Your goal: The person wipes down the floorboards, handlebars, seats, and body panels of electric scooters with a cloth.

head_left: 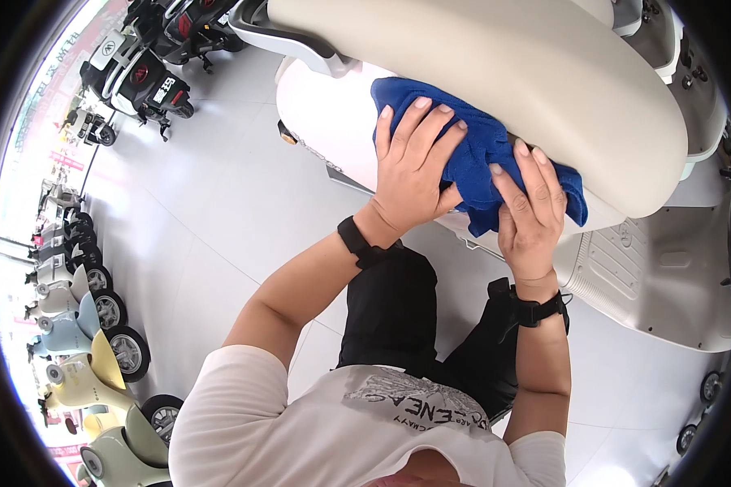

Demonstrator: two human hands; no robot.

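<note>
A blue cloth lies bunched against the white side panel of a scooter, just below its beige seat. My left hand presses on the cloth's left part, fingers spread along it and the thumb at its lower edge. Over the right part of the same cloth, my right hand has its fingers bent, their tips close to the seat's lower edge. Both hands keep hold of the cloth. The panel under the cloth is hidden.
The scooter's ribbed footboard extends to the right, and its grey rear grab rail sits at upper left. Dark scooters stand at the back left. A row of pastel scooters lines the left side. Pale floor tiles lie between.
</note>
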